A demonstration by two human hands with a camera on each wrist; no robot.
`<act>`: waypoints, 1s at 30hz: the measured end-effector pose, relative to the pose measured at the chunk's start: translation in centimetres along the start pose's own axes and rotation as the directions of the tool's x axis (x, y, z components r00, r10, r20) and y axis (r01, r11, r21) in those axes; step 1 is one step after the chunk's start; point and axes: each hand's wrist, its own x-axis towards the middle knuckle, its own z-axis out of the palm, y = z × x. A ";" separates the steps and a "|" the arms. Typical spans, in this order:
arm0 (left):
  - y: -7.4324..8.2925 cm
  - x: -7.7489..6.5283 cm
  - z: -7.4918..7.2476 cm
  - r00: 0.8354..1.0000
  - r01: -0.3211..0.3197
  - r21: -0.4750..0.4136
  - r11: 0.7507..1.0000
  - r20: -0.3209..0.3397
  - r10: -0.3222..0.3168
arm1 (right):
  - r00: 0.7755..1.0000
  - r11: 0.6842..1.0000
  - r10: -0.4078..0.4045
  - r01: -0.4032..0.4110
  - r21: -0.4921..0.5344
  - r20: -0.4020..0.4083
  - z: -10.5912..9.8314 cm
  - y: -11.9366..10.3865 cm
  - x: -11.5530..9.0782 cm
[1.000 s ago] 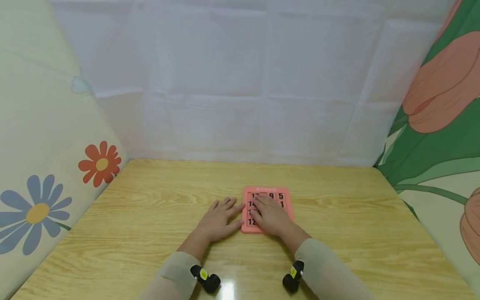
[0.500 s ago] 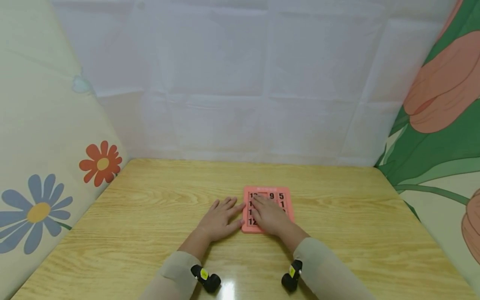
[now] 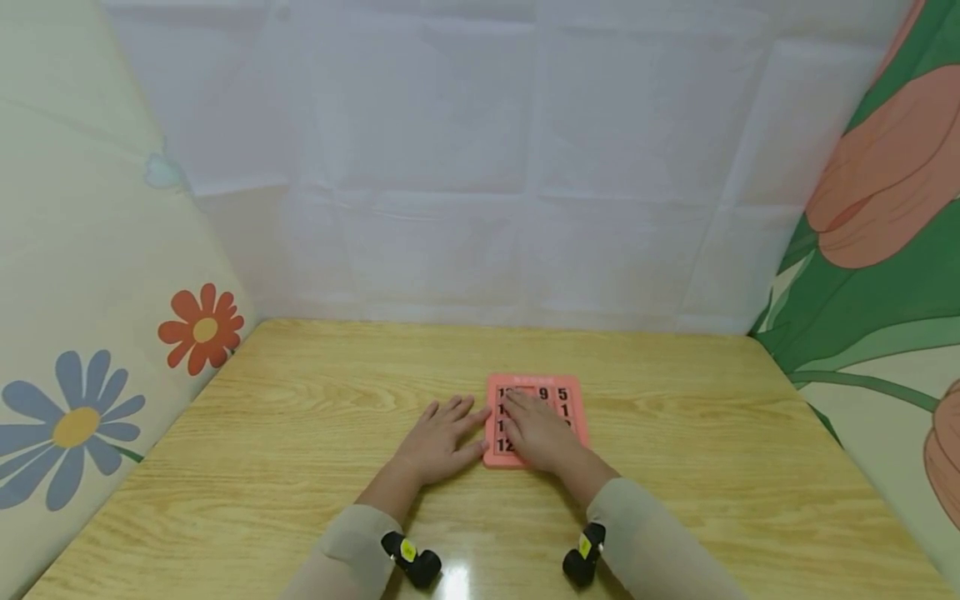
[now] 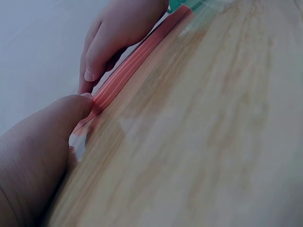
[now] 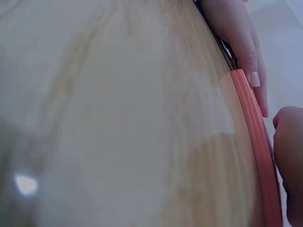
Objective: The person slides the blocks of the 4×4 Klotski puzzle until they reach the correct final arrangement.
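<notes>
A pink sliding number puzzle (image 3: 533, 380) with black numerals lies flat near the middle of the table. My right hand (image 3: 542, 429) lies over it from the right, fingers extended, fingertips on the tiles at the upper left. It covers the central tiles; 9, 5, 1 and 12 show around it. To the left, my left hand (image 3: 437, 443) rests on the table with fingers spread, its thumb and index fingertip right at the frame's left edge. The left wrist view shows the left thumb (image 4: 78, 109) against the corner of the pink frame (image 4: 137, 59).
The wood-grain table (image 3: 300, 392) extends around the puzzle. A white cloth (image 3: 487, 167) hangs behind it, with flower-printed cloths (image 3: 67, 275) at both sides. Small black wrist cameras (image 3: 581, 557) sit at the sleeve cuffs.
The right fingertips have slid slightly left across the puzzle, and the upper-left tile has shifted a little left. The left hand stays in place.
</notes>
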 end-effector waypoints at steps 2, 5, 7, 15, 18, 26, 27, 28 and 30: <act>0.1 0.0 0.0 1.000 -0.001 -0.001 1.000 -0.005 0.001 | 1.000 1.000 0.008 -0.008 0.012 -0.008 -0.1 0.2 -0.2; 0.1 0.0 -0.1 1.000 0.008 0.006 1.000 0.000 -0.008 | 0.999 0.999 0.029 -0.029 0.018 -0.019 -0.3 0.7 -0.6; 0.2 -0.1 -0.1 1.000 0.010 0.000 1.000 -0.001 -0.010 | 0.999 0.999 0.047 -0.047 0.014 -0.024 -0.5 1.1 -0.9; 0.1 -0.1 -0.1 1.000 0.006 -0.004 1.000 0.007 -0.006 | 0.995 0.997 0.076 -0.077 -0.008 -0.060 -1.1 2.7 -2.1; 0.1 0.0 0.0 1.000 -0.001 -0.005 1.000 0.001 0.001 | 0.995 0.996 0.081 -0.082 -0.020 -0.058 -1.2 3.1 -2.3; 0.1 -0.1 -0.1 1.000 -0.003 -0.011 1.000 0.003 0.003 | 0.995 0.996 0.087 -0.089 -0.024 -0.046 -1.2 3.2 -2.4; 0.1 0.0 0.0 1.000 -0.002 -0.011 1.000 0.003 0.002 | 0.995 0.996 0.088 -0.089 -0.021 -0.048 -1.2 3.1 -2.4; 0.1 0.0 0.0 1.000 -0.002 -0.012 1.000 0.003 0.002 | 0.995 0.996 0.087 -0.088 -0.020 -0.049 -1.2 3.1 -2.4; 0.1 0.0 0.0 1.000 -0.001 -0.014 1.000 0.002 0.001 | 0.995 0.995 0.093 -0.094 -0.022 -0.046 -1.2 3.0 -2.3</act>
